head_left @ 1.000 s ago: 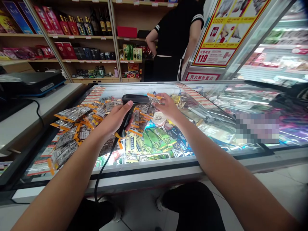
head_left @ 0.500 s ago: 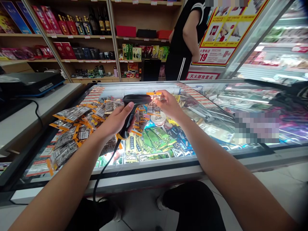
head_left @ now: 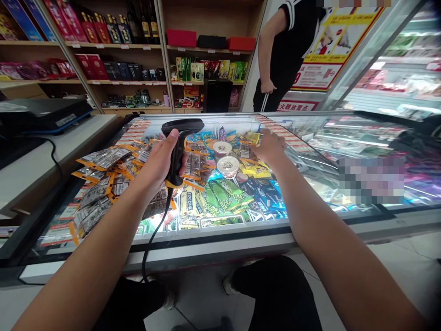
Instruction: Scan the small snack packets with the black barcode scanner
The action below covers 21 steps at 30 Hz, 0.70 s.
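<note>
My left hand [head_left: 156, 168] grips a black barcode scanner [head_left: 179, 138] by its handle, head pointing right, over the open chest freezer [head_left: 213, 234]. The scanner's cable [head_left: 151, 248] hangs down past the freezer's front edge. My right hand [head_left: 272, 148] reaches to the right of the scanner, at the edge of the glass lid [head_left: 310, 156]. Its fingers curl on a small yellow-edged snack packet [head_left: 253, 138]; the fingertips are hidden behind the hand. A heap of similar orange-edged packets [head_left: 103, 177] lies on the left lid.
Ice cream cups [head_left: 228, 165] and green bags [head_left: 223, 195] lie in the freezer. A counter with a black device [head_left: 41, 115] is at the left. A person in black [head_left: 285, 55] stands behind the freezer, beside wooden shelves [head_left: 138, 55].
My right hand has moved right, away from the scanner's head, taking the packet with it. The scanner shifted slightly left. The person in black stepped to the right.
</note>
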Each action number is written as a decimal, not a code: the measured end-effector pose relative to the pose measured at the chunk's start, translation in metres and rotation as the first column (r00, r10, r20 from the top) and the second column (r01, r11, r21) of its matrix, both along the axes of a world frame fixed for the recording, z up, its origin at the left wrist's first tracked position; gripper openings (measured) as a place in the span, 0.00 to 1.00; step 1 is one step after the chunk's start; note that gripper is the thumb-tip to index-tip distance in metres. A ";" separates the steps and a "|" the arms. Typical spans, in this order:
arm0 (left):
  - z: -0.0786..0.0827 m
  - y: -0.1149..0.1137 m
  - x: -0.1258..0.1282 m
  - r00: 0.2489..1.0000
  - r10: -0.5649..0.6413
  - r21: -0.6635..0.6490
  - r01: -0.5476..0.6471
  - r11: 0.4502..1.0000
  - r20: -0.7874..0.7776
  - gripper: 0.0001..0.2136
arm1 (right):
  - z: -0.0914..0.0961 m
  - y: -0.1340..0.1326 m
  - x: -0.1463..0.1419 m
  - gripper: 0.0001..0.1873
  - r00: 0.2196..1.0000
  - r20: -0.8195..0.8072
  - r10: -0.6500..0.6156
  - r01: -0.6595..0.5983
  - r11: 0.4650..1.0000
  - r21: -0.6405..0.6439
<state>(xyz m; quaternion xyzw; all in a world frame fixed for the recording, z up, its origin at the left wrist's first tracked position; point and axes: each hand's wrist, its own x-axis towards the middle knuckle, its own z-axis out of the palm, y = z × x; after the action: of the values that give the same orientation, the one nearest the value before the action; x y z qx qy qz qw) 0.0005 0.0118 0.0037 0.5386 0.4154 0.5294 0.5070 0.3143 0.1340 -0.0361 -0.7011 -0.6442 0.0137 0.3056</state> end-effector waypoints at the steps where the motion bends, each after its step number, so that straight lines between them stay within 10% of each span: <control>1: 0.001 0.000 0.000 1.000 0.009 -0.001 -0.009 1.000 0.000 0.27 | 0.000 -0.002 -0.005 0.31 0.999 0.042 -0.022 0.021 0.999 0.027; 5: 0.003 -0.001 0.001 0.999 0.034 -0.018 -0.034 0.999 -0.025 0.27 | 0.000 -0.016 -0.055 0.22 0.960 0.022 0.279 -0.279 0.959 0.050; 10: 0.004 -0.002 0.001 0.996 0.014 -0.015 -0.015 1.000 -0.086 0.28 | -0.009 -0.036 -0.128 0.28 0.694 -0.220 0.685 -0.706 0.707 -0.025; 15: 0.004 -0.003 0.001 0.995 0.009 -0.002 -0.009 1.000 -0.095 0.27 | -0.016 -0.044 -0.141 0.24 0.763 -0.208 0.612 -0.626 0.780 0.000; 21: -0.003 -0.001 -0.002 0.990 -0.049 -0.023 0.046 0.999 -0.132 0.25 | 0.000 -0.038 -0.088 0.23 0.777 -0.419 0.470 -0.500 0.865 0.044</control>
<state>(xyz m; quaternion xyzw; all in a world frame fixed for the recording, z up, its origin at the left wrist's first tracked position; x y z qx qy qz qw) -0.0013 0.0110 0.0009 0.5774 0.4405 0.4761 0.4959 0.2259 0.0958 -0.0358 -0.5024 -0.7217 0.2630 0.3969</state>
